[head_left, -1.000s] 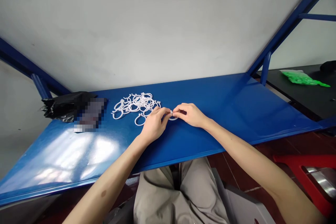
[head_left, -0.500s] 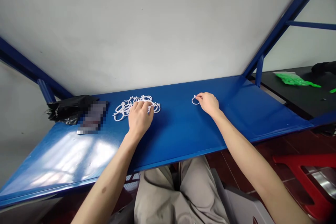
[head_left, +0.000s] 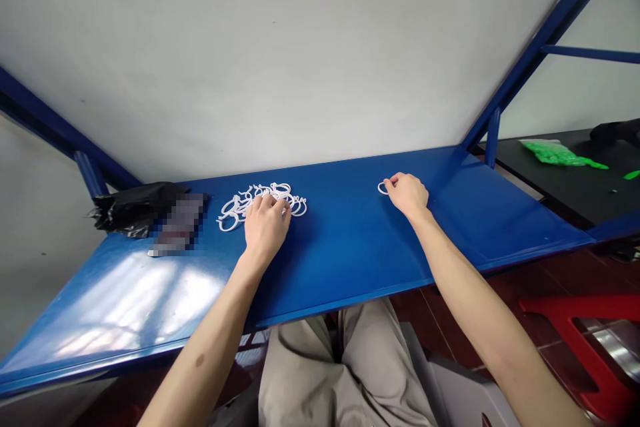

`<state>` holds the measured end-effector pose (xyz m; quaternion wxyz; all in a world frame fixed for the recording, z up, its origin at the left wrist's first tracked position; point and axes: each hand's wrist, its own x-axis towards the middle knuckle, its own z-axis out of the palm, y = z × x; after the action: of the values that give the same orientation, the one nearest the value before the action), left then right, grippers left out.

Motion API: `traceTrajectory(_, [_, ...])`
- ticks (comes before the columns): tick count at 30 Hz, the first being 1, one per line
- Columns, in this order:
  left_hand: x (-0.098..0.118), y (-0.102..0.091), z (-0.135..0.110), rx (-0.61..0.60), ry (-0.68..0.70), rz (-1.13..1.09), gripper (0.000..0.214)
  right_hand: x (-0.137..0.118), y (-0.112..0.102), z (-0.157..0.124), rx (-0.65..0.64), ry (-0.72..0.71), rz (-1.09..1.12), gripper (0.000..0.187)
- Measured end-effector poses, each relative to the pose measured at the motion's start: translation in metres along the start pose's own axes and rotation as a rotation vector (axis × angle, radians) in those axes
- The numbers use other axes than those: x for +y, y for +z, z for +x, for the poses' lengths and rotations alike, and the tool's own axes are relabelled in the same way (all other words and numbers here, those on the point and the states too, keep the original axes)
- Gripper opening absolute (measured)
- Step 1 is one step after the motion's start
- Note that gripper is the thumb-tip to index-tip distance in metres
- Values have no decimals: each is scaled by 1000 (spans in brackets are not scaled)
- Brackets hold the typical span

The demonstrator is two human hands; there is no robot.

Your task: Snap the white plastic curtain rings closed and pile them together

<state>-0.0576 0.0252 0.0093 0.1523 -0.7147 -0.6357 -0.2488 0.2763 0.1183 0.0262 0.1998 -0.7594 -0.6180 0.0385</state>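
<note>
On the left half of the blue table (head_left: 340, 253) lies a tangled pile of several thin white plastic rings (head_left: 230, 221), each an open loop with a small knob at its ends. My left hand (head_left: 265, 223) rests over the pile's near side with its fingers curled down into it; the fingertips are hidden, so what they grip cannot be seen. To the right, my right hand (head_left: 409, 195) pinches a single white plastic ring (head_left: 382, 188) between thumb and fingers, close to the tabletop. Part of that ring is covered by the fingers.
A crumpled black plastic bag (head_left: 137, 205) lies at the table's left end beside a blurred-out dark flat item (head_left: 179, 223). Blue frame posts (head_left: 493, 137) flank the table, with a pale wall behind. Right of it are a black table (head_left: 575, 180) with a green-filled bag (head_left: 557, 152) and a red stool (head_left: 565, 310).
My right hand has moved a little to the right with the white ring, and less of the ring shows. My left hand stays at the pile, its fingers slightly more curled.
</note>
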Motion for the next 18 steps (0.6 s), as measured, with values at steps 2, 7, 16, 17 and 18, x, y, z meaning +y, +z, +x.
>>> traceTrajectory(2, [1, -1, 1, 5, 11, -6, 23, -2, 0, -2, 21, -22, 12, 29])
traceTrajectory(7, [8, -6, 1, 84, 13, -81, 24, -10, -2, -11, 153, -185, 78, 28])
traceTrajectory(16, [33, -10, -5, 79, 186, -197, 28, -32, 5, -32, -122, -550, 472, 27])
traceTrajectory(17, [35, -10, -5, 53, 220, -220, 27, -35, 6, -36, -184, -567, 517, 29])
traceTrajectory(18, [37, -10, -5, 25, 250, -242, 27, -39, 7, -40, -242, -585, 560, 32])
